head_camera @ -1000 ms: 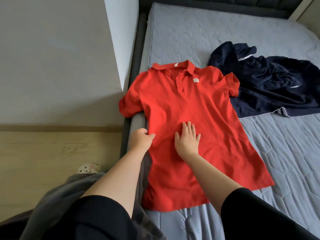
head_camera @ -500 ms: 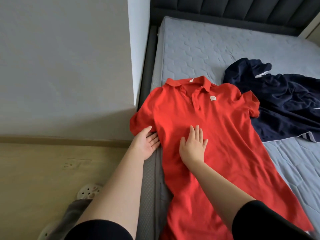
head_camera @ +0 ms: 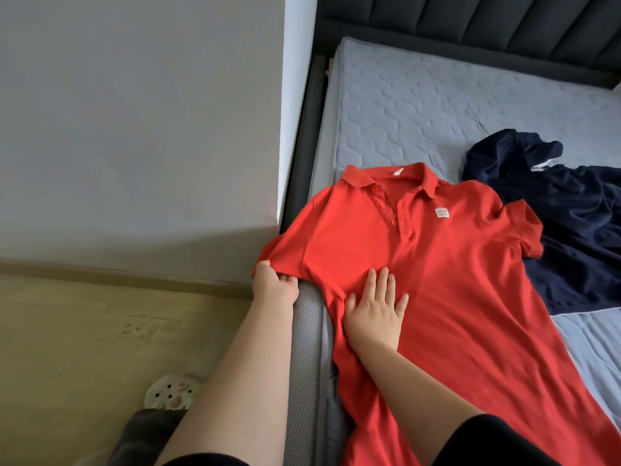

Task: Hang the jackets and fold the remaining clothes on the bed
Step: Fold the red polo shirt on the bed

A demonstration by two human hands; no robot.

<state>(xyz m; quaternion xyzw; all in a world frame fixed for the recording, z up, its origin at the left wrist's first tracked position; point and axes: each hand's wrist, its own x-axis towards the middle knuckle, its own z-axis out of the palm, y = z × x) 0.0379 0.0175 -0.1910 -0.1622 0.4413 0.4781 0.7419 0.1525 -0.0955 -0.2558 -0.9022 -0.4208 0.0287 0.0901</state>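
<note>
Lying front side up on the bed, the red polo shirt is spread along the mattress edge nearest the person. Its collar points towards the headboard and its hem runs out of view at the lower right. The placket is open, with three buttons visible, and a small white label sits on the chest.

The left hand holds the end of the shirt's near sleeve, which overhangs the padded side of the bed. The thumb lies on top of the cloth and the fingers curl under it, so the hand is closed on the sleeve hem.

The right hand lies palm down on the shirt's body, just below the armpit seam of that same sleeve. Its fingers are straight and slightly spread, pressing the cloth flat and gripping nothing.

The shirt's far sleeve lies over the edge of a navy garment, which is crumpled on the mattress to the right. White trim shows along the garment's lower edge and near its neck.

To the left of the bed are a grey wall and a pale wooden floor. A white perforated slipper rests on the floor beside the left forearm.
</note>
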